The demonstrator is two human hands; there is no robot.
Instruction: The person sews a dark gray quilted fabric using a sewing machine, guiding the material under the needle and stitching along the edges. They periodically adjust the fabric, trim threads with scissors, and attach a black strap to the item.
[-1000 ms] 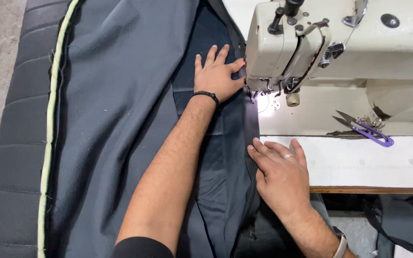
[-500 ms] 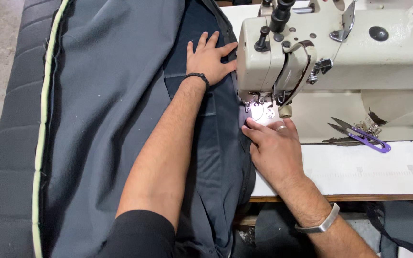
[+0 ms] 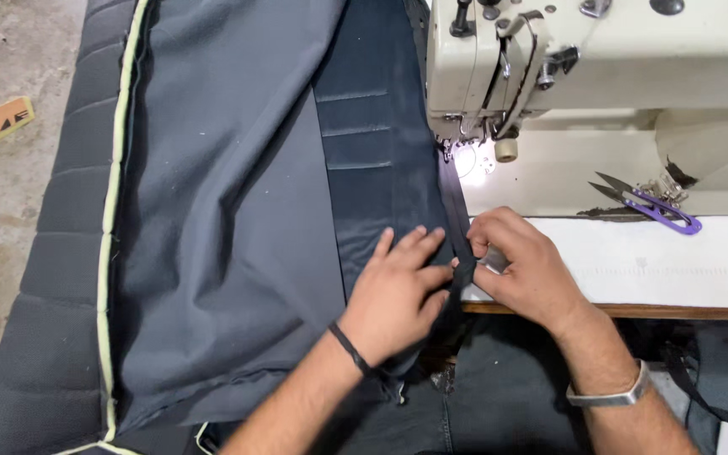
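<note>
Two hands work at one cream sewing machine point(image 3: 600, 59), beside which one pair of purple-handled thread snips point(image 3: 655, 206) lies on the white table point(image 3: 676, 265). One large sheet of dark grey fabric point(image 3: 229, 211) spreads from the machine's needle across to the left, over a black quilted pad with one pale yellow piping line point(image 3: 111, 227) down its edge. One narrow dark strip point(image 3: 458, 219) runs along the fabric's right edge from the needle toward the person.

Half a second ago the left hand lay flat on the cloth well up beside the machine head, and the right hand sat close under the lit needle. Both have since drawn back toward the table's near edge and come together.

The left hand point(image 3: 398, 295), a thin black band on its wrist, lies palm down on the fabric with fingers spread and pointing toward the strip, pressing rather than grasping. The right hand point(image 3: 520, 265), a metal bracelet on its wrist, curls at the strip's lower end, thumb and fingertips pinched closed on it, just beside the left fingertips.
</note>
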